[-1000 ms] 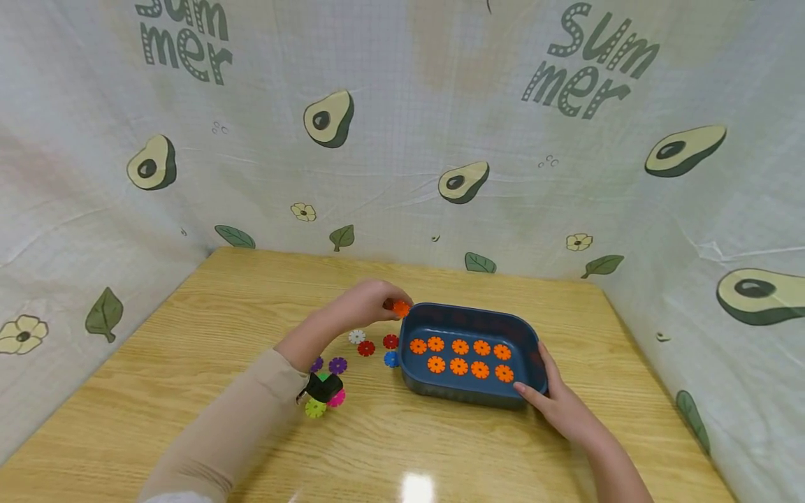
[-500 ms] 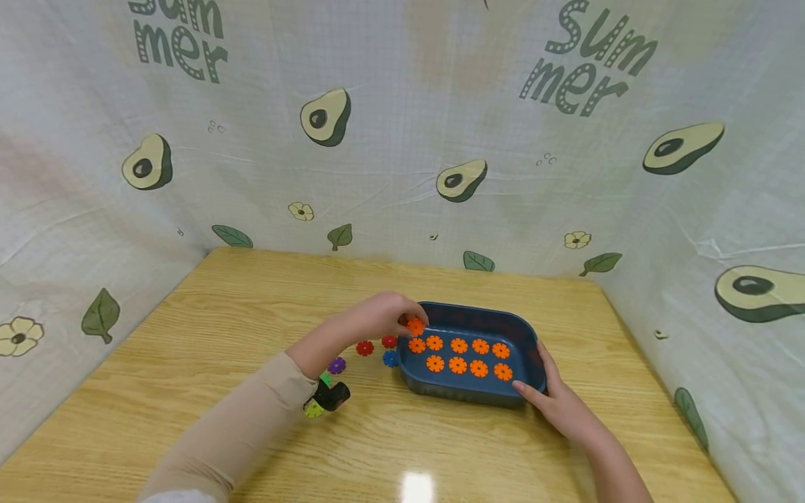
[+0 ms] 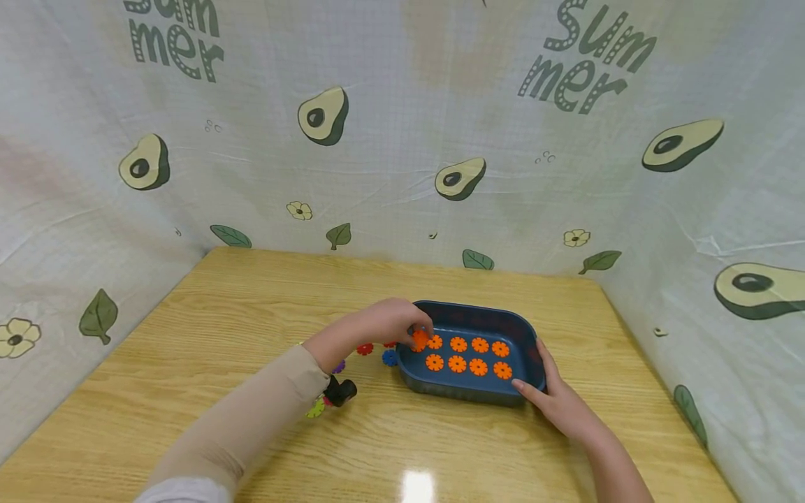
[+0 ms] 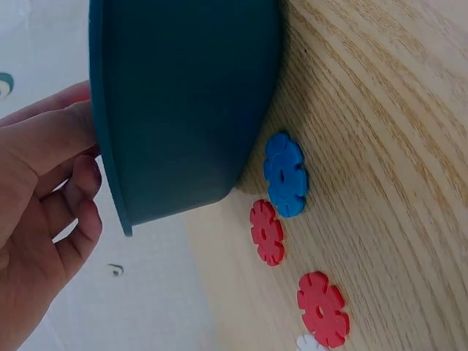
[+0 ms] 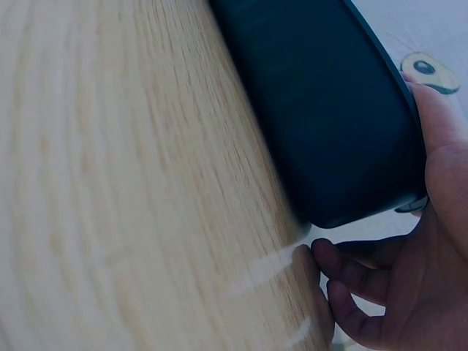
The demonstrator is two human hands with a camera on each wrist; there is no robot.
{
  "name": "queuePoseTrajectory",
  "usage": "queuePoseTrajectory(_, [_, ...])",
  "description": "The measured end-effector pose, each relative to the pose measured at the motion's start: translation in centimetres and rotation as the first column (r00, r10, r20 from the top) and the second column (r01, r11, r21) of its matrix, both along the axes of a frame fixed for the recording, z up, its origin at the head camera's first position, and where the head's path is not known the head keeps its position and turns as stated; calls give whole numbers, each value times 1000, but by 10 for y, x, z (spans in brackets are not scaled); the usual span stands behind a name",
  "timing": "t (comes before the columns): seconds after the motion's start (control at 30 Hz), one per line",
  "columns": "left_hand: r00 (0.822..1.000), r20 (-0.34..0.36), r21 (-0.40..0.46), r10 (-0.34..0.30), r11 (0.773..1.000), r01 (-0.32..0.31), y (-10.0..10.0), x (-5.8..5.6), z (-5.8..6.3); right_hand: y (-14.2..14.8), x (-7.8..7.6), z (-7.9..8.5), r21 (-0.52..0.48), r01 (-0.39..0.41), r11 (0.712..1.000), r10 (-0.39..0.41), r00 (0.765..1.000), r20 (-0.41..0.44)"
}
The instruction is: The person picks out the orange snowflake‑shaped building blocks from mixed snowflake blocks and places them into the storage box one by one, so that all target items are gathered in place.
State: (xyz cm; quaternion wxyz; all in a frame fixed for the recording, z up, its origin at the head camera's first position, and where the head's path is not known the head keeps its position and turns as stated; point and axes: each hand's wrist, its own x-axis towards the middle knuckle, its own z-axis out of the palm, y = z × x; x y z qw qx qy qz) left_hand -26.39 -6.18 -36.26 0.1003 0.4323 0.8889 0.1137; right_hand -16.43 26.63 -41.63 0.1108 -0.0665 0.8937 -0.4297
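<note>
My left hand (image 3: 396, 323) reaches over the left end of a dark blue rectangular tub (image 3: 468, 398). It pinches an orange snowflake-shaped plastic disc (image 3: 418, 341) low inside, at the back left, covering part of the row there. Several matching orange discs (image 3: 458, 364) lie in two rows on the tub's floor. At the tub's right end my right hand (image 3: 556, 395) grips the rim, thumb over the edge and fingers along the outside. In the left wrist view the tub's wall (image 4: 183, 110) hides my left thumb and index tips.
Loose discs lie on the wooden table left of the tub: a blue disc (image 4: 285, 175), two red ones and a white disc (image 4: 310, 343). A lime disc (image 3: 315, 409) sits partly under my left wrist camera (image 3: 342, 391). A printed cloth (image 3: 383, 140) stands behind the table.
My left hand has moved right and down, from the tub's left rim to its floor, carrying the orange disc. My right hand stays on the tub.
</note>
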Motion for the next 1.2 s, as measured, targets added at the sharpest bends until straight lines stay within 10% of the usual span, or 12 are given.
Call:
queuePoseTrajectory(0.77, [993, -5, -284, -119, 952, 113, 28, -9, -15, 0, 1, 1, 13, -1, 1000, 1, 1000, -1])
queuePoseTrajectory(1.2, [991, 37, -301, -126, 945, 131, 32, -6, -13, 0, 1, 1, 18, 2, 1000, -2, 1000, -9])
